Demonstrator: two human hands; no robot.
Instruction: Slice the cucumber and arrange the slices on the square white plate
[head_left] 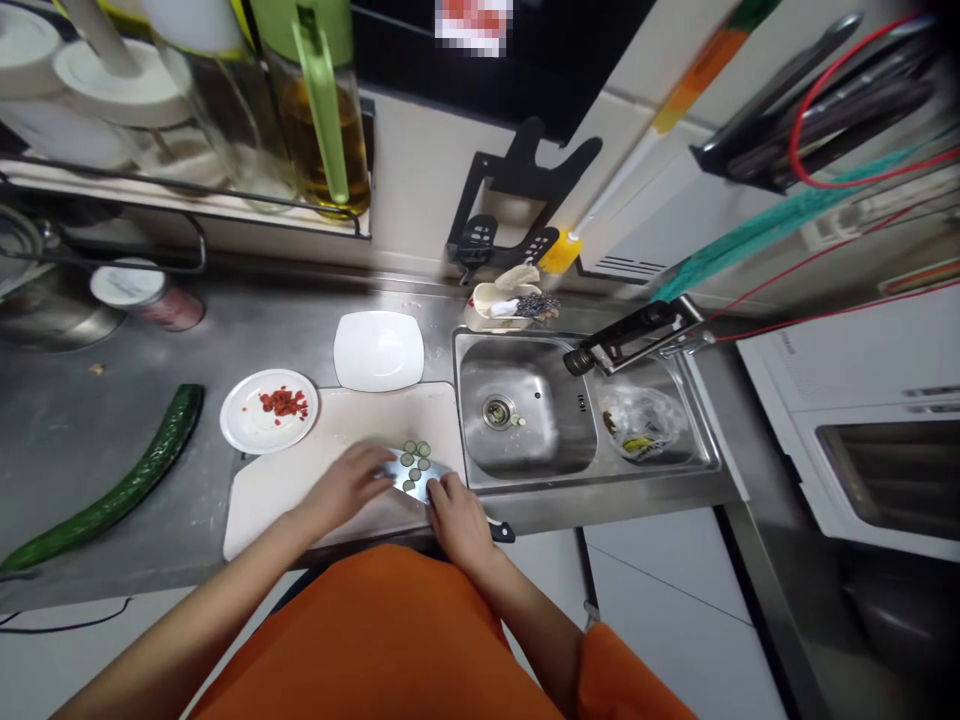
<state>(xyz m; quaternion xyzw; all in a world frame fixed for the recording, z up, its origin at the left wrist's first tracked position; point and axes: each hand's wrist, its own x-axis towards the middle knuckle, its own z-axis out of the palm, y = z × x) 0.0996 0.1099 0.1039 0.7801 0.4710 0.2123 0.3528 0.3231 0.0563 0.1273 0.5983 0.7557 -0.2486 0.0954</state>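
The right hand (461,520) grasps the kitchen knife (421,492), cucumber slices (415,475) atop, over the right of the cutting board (390,415). Whether the left hand (346,487) grips, I can't tell; the blade's best kept level

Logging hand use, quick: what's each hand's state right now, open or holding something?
Left hand: part-curled at the far end of the knife; whether it grips cannot be told.
Right hand: closed, holding the knife.

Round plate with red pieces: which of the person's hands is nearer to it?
Left. The left hand is over the cutting board, to the right of the round plate; the right hand is farther right, holding the knife.
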